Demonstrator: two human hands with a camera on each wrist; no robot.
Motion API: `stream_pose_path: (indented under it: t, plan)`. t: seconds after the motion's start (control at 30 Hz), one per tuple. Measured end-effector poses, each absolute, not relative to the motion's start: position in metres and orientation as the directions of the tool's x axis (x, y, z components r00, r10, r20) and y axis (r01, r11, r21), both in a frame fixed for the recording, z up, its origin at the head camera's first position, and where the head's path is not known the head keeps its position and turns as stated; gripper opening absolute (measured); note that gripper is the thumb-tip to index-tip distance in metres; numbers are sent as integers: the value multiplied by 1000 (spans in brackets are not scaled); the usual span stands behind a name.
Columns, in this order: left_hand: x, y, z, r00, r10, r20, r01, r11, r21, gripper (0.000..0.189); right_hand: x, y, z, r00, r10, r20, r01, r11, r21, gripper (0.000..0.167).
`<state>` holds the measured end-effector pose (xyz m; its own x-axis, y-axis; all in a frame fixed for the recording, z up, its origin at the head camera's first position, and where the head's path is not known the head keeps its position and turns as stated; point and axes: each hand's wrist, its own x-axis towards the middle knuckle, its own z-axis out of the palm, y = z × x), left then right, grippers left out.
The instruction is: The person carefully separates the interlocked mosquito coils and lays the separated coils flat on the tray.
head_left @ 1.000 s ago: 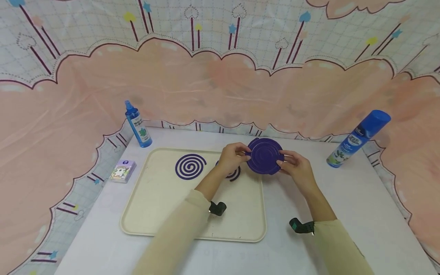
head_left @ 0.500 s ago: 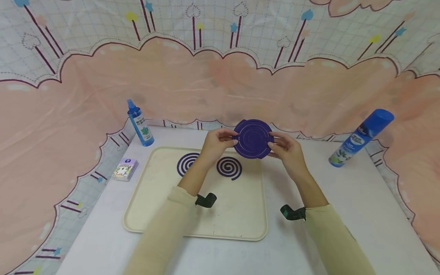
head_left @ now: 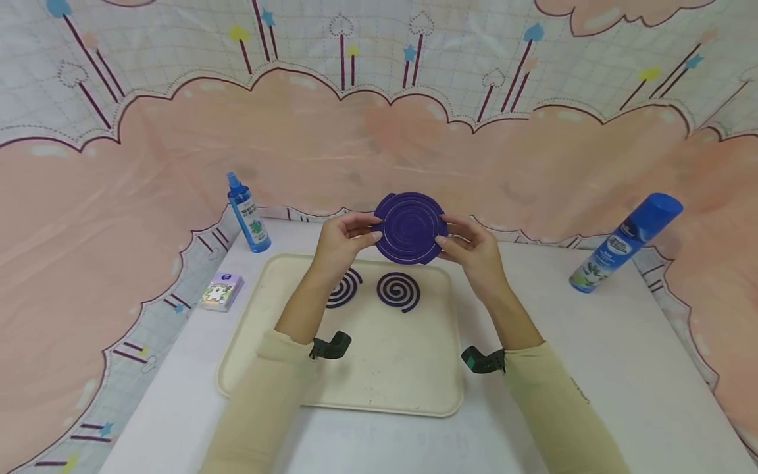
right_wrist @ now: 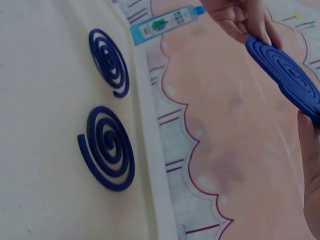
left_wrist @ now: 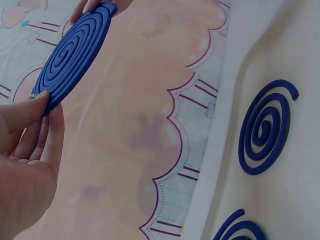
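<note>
Head view: white tbl held cream tray, its L side partly hidden by L arm. Well R of tray stood aerosol can, label txt blurred. Blue spray btl stood just off tray's far-L corner. L hand and R hand pinched opp. edges of dk-blue coil disc, up nr tray's far rim; R-wrist view cropped disc and R hand. Two loose coils lay on tray, L one part-covered by L arm. Small box sat L of tray.
</note>
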<state>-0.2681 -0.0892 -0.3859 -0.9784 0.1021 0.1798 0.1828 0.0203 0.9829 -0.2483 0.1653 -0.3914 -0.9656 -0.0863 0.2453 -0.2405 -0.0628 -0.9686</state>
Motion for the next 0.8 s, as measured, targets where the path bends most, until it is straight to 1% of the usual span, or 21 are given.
stream_pose_path:
  t: [0.2, 0.53, 0.8]
  plan:
    - [-262, -99, -386, -976, 87, 201, 202, 10, 979, 28, -249, 156, -395, -963, -94, 254, -249, -63, -966, 43]
    - [-250, -109, -393, -986, 82, 142, 141, -17, 990, 32, -243, 149, -405, -969, -109, 222, -222, -9, -975, 44]
    - [-244, -111, -403, -987, 82, 136, 132, -58, 990, 32, -238, 146, -411, -975, -114, 191, -193, 6, -981, 45]
